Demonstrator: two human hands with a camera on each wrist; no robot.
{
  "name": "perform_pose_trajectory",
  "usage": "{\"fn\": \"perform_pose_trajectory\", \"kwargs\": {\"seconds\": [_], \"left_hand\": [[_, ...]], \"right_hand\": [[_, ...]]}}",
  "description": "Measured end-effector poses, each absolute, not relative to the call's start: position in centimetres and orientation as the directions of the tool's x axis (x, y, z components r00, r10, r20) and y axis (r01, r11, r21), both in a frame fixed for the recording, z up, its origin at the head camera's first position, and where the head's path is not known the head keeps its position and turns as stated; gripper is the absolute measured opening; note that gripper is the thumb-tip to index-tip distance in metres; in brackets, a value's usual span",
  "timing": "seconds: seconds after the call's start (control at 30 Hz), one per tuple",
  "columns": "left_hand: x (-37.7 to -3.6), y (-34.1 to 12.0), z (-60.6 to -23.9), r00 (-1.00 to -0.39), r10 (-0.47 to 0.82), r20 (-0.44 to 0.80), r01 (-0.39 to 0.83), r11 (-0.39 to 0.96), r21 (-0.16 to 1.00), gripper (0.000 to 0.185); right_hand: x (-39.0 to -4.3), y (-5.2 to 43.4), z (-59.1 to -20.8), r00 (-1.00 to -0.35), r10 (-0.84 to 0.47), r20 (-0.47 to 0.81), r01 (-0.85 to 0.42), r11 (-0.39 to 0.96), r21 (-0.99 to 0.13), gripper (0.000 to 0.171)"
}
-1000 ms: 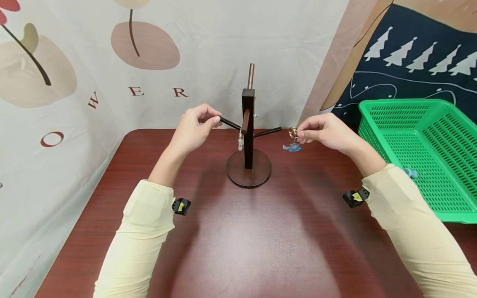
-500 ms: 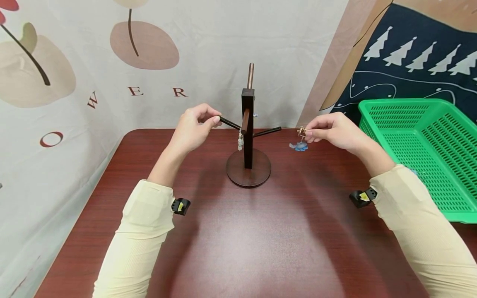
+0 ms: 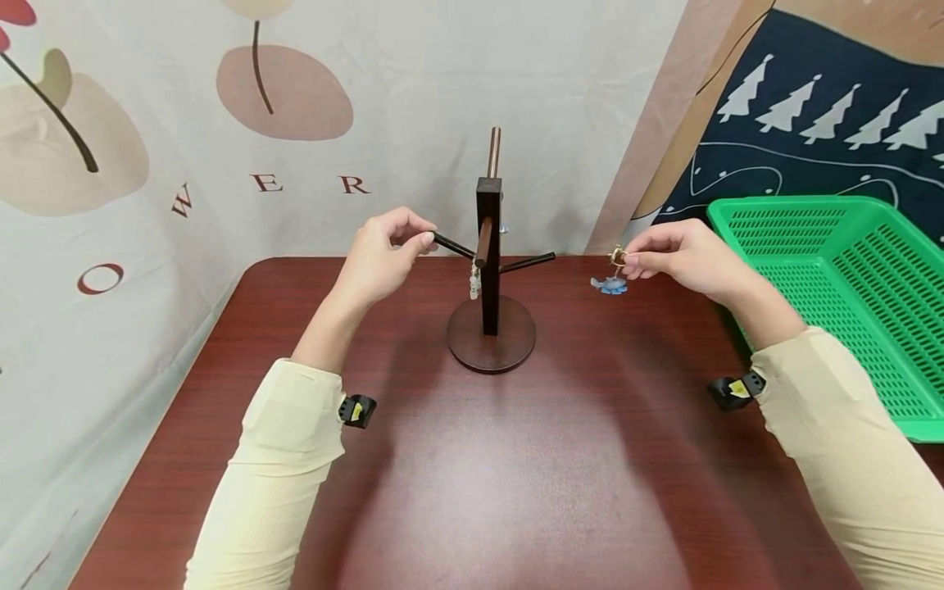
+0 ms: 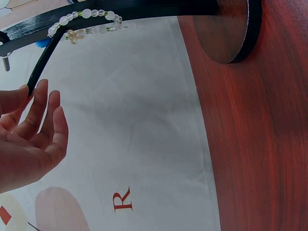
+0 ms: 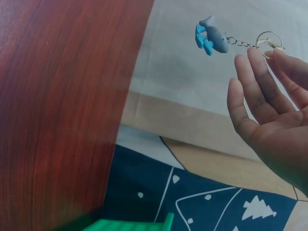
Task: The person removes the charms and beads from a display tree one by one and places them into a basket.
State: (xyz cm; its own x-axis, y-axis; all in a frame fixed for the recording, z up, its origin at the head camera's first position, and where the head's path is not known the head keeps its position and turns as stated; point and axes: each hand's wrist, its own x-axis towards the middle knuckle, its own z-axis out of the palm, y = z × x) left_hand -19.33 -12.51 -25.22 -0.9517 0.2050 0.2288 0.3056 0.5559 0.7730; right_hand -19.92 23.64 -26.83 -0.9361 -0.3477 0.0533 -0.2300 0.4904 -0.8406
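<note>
Right hand (image 3: 674,254) pinches keychain (image 3: 610,279) ring | left hand (image 3: 383,254) pinches stand (image 3: 488,270) peg, fingertip contact partly hidden

- The left hand (image 4: 29,144) fills the lower left of the view, palm showing, fingers (image 4: 41,108) loosely extended upward and slightly curled.
- The fingertips touch the end of a thin dark peg (image 4: 45,57) that slants up and away from the hand.
- Above the hand, a bracelet (image 4: 86,19) of pale translucent beads with small green ones hangs over a dark bar, a tiny flower-shaped charm beside it.
- Further right, well apart from the hand, the stand's round dark base (image 4: 231,33) sits on the reddish-brown bench (image 4: 264,144).
- Behind the hand hangs a pale cloth (image 4: 144,120) printed with a dark red letter R.
</note>
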Motion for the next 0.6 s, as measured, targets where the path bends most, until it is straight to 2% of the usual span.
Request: {"fn": "perform_pose_trajectory", "kwargs": {"seconds": [0.3, 0.6], "left_hand": [[-19.4, -12.6, -25.4, -0.949, 0.209, 0.236, 0.314, 0.543, 0.779, 0.016], [-19.5, -12.5, -25.4, -0.947, 0.207, 0.247, 0.321, 0.54, 0.778, 0.014]], "right_hand": [[-19.9, 24.8, -26.4, -0.953, -0.297, 0.053, -0.222, 0.574, -0.788, 0.018], [-19.9, 26.1, -25.9, -0.96, -0.275, 0.053, -0.201, 0.544, -0.815, 0.019]]}}
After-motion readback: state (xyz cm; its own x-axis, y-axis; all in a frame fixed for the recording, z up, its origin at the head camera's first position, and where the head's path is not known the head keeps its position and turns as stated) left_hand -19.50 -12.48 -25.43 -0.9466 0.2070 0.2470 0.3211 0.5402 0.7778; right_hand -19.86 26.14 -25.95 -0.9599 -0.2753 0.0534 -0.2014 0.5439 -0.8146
